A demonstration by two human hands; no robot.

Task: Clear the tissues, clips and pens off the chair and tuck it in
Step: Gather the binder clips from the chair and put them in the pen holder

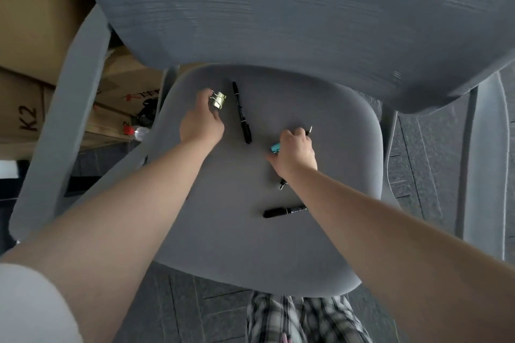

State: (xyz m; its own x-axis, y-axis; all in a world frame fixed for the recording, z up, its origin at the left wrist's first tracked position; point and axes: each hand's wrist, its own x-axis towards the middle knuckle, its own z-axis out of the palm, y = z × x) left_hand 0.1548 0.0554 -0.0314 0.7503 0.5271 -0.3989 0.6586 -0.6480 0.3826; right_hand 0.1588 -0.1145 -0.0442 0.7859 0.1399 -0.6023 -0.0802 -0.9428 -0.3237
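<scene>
On the far left, the side of a brown cardboard box [25, 117] carries the black marking "K2", turned on its side so that it reads up the face of the box. Farther right, beyond the chair's left armrest, another cardboard box [133, 97] bears printing in red and black, but it is too blurred and too much hidden to read. The black marker [284, 211] lying near the front of the seat has a pale printed band along its barrel, and the letters there are too small to make out.
</scene>
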